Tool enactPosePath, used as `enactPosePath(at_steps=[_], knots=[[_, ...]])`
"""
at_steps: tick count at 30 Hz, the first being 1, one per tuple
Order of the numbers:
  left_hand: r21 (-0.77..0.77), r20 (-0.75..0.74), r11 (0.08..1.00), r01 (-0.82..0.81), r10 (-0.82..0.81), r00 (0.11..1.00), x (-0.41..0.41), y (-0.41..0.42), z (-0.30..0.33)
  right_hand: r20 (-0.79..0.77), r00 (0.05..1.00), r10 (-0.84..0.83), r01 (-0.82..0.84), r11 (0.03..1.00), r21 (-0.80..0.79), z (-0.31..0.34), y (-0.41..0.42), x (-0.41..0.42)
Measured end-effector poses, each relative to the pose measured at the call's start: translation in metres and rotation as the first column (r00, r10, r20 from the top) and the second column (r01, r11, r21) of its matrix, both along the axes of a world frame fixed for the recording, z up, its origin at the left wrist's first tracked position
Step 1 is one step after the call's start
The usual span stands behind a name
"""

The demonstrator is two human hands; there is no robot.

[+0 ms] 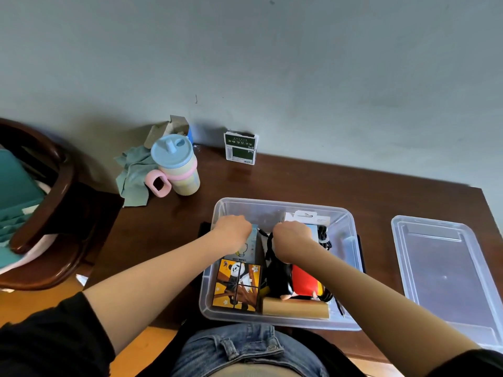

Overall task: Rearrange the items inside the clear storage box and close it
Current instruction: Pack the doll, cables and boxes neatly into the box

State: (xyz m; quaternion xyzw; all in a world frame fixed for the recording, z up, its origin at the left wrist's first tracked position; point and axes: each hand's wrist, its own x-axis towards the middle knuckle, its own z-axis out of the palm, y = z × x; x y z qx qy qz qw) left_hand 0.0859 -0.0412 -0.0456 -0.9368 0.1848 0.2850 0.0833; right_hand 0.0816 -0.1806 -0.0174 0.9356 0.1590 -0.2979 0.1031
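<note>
The clear storage box (351, 240) stands open on the brown table, right in front of me. Inside lie a panda picture block (237, 284), a wet wipes pack (246, 248), a black and red plush (294, 278), a wooden block (295, 308), black cables (325, 236) and a white carton (307, 217). My left hand (231, 231) is curled over the top of the wet wipes pack. My right hand (292, 238) is closed in the box's middle, over the plush's black strap; what it holds is hidden. The clear lid (446, 270) lies flat to the box's right.
A pastel cup with a blue lid and pink handle (174, 165) stands at the table's back left, beside a grey-green cloth (133, 175). A green and white carton (241, 148) leans on the wall. A dark wooden chair (54, 202) is at the left.
</note>
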Motion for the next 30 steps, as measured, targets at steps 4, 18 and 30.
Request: enactPosePath(at_steps=[4, 18, 30], knots=[[-0.018, -0.175, 1.0, -0.001, -0.002, 0.985, -0.009, 0.0, -0.002, 0.022, 0.998, -0.055, 0.053, 0.996, 0.069, 0.001, -0.005, -0.002], [-0.054, -0.498, 0.999, -0.002, -0.025, 0.867, -0.01, -0.01, -0.013, -0.041, 0.991, -0.127, 0.133, 0.96, 0.245, 0.002, -0.024, -0.005], [-0.213, -0.47, 0.902, -0.376, 0.243, 0.848, -0.014, -0.009, -0.014, 0.126, 0.861, -0.492, 0.41, 0.819, 0.401, 0.03, -0.118, -0.016]])
